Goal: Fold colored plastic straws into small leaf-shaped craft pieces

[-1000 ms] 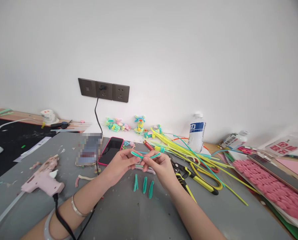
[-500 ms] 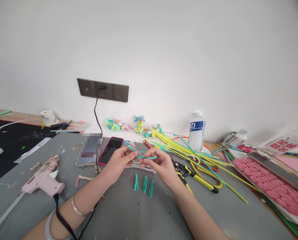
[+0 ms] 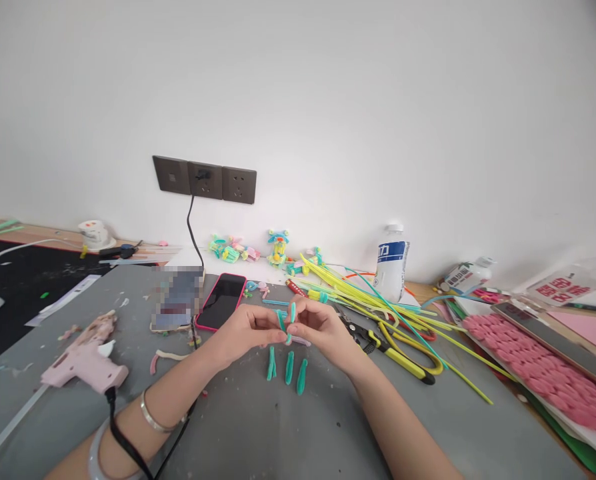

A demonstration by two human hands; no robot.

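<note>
Fingers (image 3: 298,331) of both hands pinching bent teal stem (image 3: 281,320).

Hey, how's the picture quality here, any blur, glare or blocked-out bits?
Head view: soft, even light on the wall; wide-angle stretching toward the edges; a pixelated patch over the grey phone; lettering on the clear bag too soft to read; mild softness around the fingertips.

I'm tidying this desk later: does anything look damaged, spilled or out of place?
The pink glue gun lies on its side, its barrel crusted with residue, so it looks dirty, though not clearly broken. Toward the right, by the wall, a small bottle lies tipped over; no spill shows.
</note>
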